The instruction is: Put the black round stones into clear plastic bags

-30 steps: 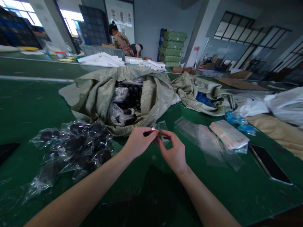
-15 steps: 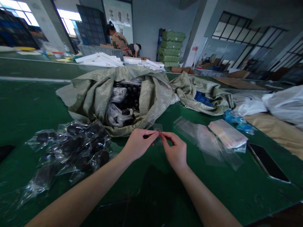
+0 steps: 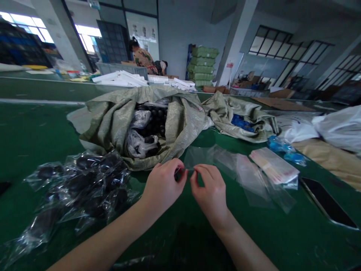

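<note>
A clear plastic bag (image 3: 194, 155) hangs between my two hands, its near edge at my fingertips. My left hand (image 3: 165, 180) pinches that edge on one side, thumb against curled fingers. On the other side my right hand (image 3: 210, 186) pinches it between thumb and forefinger. The bag looks flat, and its far end lies over the green table. Beyond my left hand stands a woven sack (image 3: 186, 124) with its mouth rolled back, holding black rounded pieces (image 3: 155, 116). Left of my arm lies a heap of bagged black pieces (image 3: 84, 184).
Loose clear bags (image 3: 251, 173) and a stack of bags (image 3: 273, 163) lie right of my hands, beside a phone (image 3: 328, 201). Behind them are a smaller sack (image 3: 239, 105) with blue pieces and some blue bagged pieces (image 3: 287, 148). Two people work beyond the table.
My hands have moved slightly apart, and more of the clear bag shows between and beyond them. The view has tilted up a little.
</note>
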Demonstrator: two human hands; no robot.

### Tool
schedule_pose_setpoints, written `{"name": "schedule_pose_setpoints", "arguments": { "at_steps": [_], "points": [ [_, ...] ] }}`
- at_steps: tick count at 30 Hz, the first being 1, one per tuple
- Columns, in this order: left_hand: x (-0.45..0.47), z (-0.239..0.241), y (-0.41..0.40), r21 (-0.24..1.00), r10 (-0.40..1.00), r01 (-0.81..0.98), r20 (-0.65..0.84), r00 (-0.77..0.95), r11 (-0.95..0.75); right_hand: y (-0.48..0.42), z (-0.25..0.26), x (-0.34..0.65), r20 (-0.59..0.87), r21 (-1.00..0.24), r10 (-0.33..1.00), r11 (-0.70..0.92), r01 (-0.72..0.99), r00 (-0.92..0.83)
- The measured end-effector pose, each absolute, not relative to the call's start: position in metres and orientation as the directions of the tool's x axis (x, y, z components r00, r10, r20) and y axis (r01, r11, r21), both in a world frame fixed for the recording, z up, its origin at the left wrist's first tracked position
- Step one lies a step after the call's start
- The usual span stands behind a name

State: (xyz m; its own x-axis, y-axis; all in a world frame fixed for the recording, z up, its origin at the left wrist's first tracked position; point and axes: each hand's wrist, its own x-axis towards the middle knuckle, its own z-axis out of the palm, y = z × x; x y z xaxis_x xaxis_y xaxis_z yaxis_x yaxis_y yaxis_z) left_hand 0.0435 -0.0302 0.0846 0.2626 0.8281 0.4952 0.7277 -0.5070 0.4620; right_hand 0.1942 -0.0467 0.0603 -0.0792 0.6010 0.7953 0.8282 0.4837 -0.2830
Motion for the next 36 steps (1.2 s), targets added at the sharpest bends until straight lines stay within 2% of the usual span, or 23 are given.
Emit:
{"name": "schedule_pose_setpoints", "arguments": {
  "at_steps": [3,7,10,12,14,16,18,20,26,29,32,34,36],
  "points": [
    [0.043,0.086,-0.032,0.386,0.82,0.775,0.499,0.281,-0.501,-0.047,0.064,0.197,0.799,-0.248,0.595,0.447,0.859,-0.079],
    [0.042,0.09,-0.034,0.231,0.776,0.811,0.512,0.369,-0.538,-0.048,0.07,0.203,0.73,-0.17,0.648,0.478,0.862,-0.216],
    [0.041,0.09,-0.032,0.186,0.764,0.797,0.472,0.44,-0.574,-0.048,0.073,0.206,0.698,-0.149,0.648,0.547,0.823,-0.304],
    [0.04,0.089,-0.03,0.187,0.775,0.803,0.452,0.441,-0.566,-0.048,0.072,0.205,0.705,-0.162,0.644,0.554,0.817,-0.297],
    [0.04,0.089,-0.029,0.222,0.789,0.813,0.473,0.392,-0.538,-0.048,0.07,0.203,0.729,-0.222,0.659,0.484,0.846,-0.186],
    [0.039,0.09,-0.028,0.274,0.8,0.817,0.501,0.329,-0.507,-0.047,0.067,0.2,0.712,-0.368,0.702,0.356,0.859,0.014],
    [0.039,0.091,-0.028,0.31,0.816,0.816,0.496,0.298,-0.487,-0.046,0.064,0.198,0.612,-0.53,0.776,0.26,0.807,0.151],
    [0.039,0.091,-0.029,0.3,0.828,0.829,0.473,0.3,-0.472,-0.046,0.064,0.198,0.543,-0.61,0.821,0.239,0.756,0.178],
    [0.042,0.088,-0.03,0.112,0.775,0.846,0.477,0.414,-0.521,-0.047,0.069,0.199,0.658,-0.497,0.753,0.452,0.74,-0.018],
    [0.044,0.087,-0.031,0.098,0.756,0.826,0.474,0.451,-0.555,-0.047,0.067,0.197,0.675,-0.475,0.736,0.494,0.728,-0.06],
    [0.043,0.088,-0.031,0.187,0.778,0.826,0.492,0.39,-0.532,-0.047,0.063,0.194,0.637,-0.573,0.764,0.375,0.729,0.107],
    [0.042,0.09,-0.031,0.241,0.794,0.832,0.513,0.327,-0.499,-0.047,0.062,0.193,0.517,-0.696,0.833,0.275,0.663,0.197],
    [0.041,0.093,-0.03,0.268,0.803,0.842,0.526,0.279,-0.468,-0.049,0.062,0.191,0.409,-0.784,0.89,0.229,0.577,0.202]
  ]
}}
